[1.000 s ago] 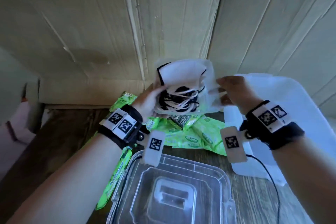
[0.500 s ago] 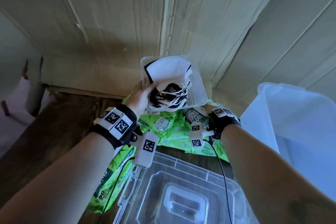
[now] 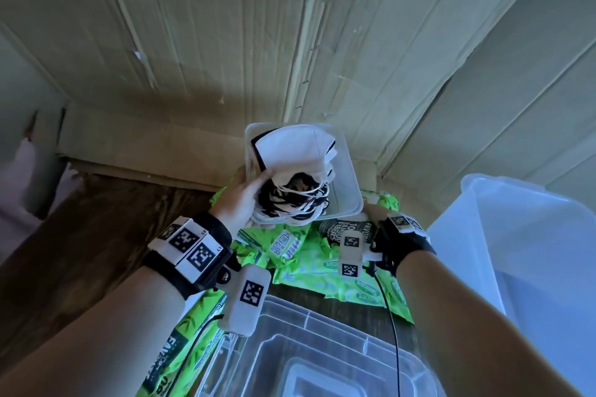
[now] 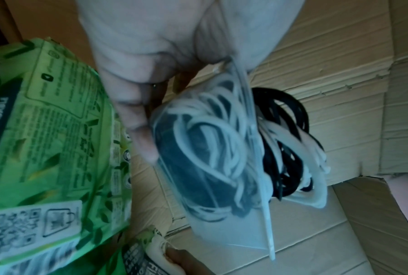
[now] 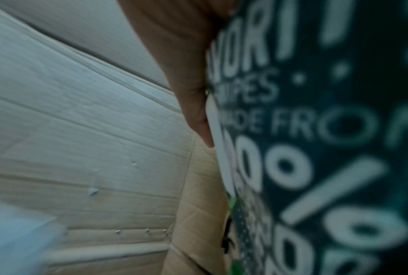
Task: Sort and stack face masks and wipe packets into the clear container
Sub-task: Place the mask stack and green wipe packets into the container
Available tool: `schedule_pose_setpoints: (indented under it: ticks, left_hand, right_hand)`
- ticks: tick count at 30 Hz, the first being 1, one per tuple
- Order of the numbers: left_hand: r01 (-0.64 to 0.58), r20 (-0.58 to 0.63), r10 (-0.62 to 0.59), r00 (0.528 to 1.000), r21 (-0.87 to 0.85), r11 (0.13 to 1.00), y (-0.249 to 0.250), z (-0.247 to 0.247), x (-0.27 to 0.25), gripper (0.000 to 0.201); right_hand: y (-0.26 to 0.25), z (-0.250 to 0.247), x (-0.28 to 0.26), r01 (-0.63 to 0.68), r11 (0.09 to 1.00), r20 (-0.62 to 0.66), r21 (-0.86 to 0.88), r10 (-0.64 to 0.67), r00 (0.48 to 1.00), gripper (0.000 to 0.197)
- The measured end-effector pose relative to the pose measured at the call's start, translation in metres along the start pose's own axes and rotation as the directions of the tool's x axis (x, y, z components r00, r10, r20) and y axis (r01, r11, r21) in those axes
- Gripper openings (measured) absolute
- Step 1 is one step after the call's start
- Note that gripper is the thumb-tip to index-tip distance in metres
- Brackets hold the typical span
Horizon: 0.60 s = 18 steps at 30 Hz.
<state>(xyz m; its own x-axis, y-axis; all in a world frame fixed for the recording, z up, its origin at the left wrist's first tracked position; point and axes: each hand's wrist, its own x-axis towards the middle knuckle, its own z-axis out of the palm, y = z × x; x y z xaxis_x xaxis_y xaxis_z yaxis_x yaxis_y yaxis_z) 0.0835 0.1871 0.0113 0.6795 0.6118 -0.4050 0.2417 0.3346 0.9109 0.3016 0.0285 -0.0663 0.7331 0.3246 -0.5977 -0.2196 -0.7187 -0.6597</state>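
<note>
The small clear container [image 3: 346, 184] of face masks [image 3: 295, 151] is held tilted above the counter by the left hand [image 3: 243, 200], fingers curled round its edge. A green wipe packet [image 3: 350, 229] on the counter is pinched by the right hand [image 3: 375, 214]

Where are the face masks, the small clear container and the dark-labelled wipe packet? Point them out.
face masks [image 3: 290, 151]: head view, white front of the top mask.
small clear container [image 3: 346, 184]: head view, bare right wall.
dark-labelled wipe packet [image 3: 338, 229]: head view, its dark printed label.
</note>
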Motion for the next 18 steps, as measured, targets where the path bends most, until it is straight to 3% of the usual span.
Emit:
schedule_pose_setpoints:
  ticks: [4, 5, 8, 11, 14, 16, 18]
  left_hand:
    - [0.005, -0.054, -0.01, 0.998, -0.09, 0.996, 0.006, 0.014, -0.004, 0.048]
    - [0.007, -0.045, -0.011, 0.999, -0.085, 0.996, 0.009, 0.02, -0.006, 0.048]
    - [-0.012, -0.026, 0.01, 1.0, -0.082, 0.997, 0.015, 0.041, -0.013, 0.046]
    - [-0.048, 0.012, 0.05, 0.999, -0.092, 0.995, 0.019, 0.072, -0.027, 0.044]
    - [-0.041, 0.042, 0.047, 0.998, -0.122, 0.992, 0.017, 0.108, -0.039, 0.04]
    - [-0.009, 0.079, 0.019, 0.997, -0.121, 0.993, 0.013, 0.136, -0.043, 0.044]
    - [0.008, 0.096, 0.003, 0.995, -0.114, 0.994, 0.008, 0.162, -0.046, 0.047]
  right_hand:
    - [-0.013, -0.034, -0.035, -0.039, 0.959, -0.012, 0.281, 0.045, 0.999, 0.09]
    - [-0.02, -0.05, -0.049, -0.011, 0.932, -0.055, 0.363, 0.033, 0.998, 0.087]
    - [-0.039, -0.106, -0.103, 0.18, 0.859, -0.167, 0.48, -0.112, 0.98, 0.019]
    - [-0.04, -0.179, -0.143, 0.385, 0.803, -0.287, 0.454, -0.278, 0.917, 0.012]
    - [-0.025, -0.241, -0.161, 0.477, 0.867, -0.394, 0.146, -0.392, 0.832, 0.026]
    - [-0.011, -0.267, -0.161, 0.403, 0.903, -0.409, -0.145, -0.426, 0.807, 0.046]
    - [0.007, -0.278, -0.146, 0.297, 0.876, -0.369, -0.38, -0.438, 0.82, 0.057]
